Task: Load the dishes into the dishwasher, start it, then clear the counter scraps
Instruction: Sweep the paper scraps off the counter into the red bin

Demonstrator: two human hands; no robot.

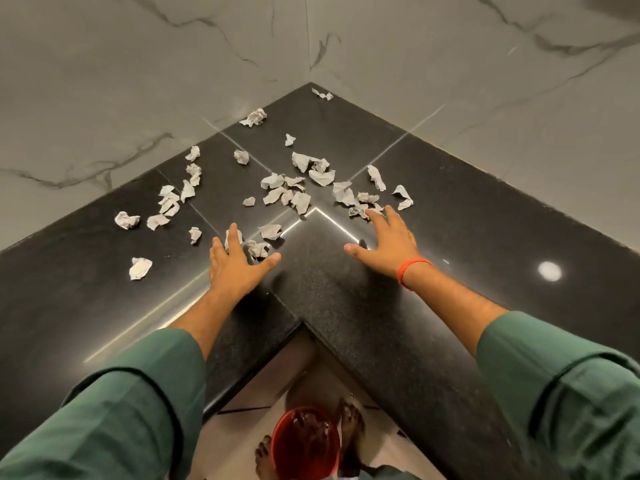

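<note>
Many scraps (pixel 277 188): left strewn on the counter (pixel 485 209), mid-frame.
Left hand (pixel 235 265): grip released.
Right hand (pixel 391 240): grip released.
Dishwasher: not seen.

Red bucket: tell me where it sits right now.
In the head view the red bucket stands on the floor at bottom centre, below the inner corner of the black counter, between the person's bare feet.
</note>
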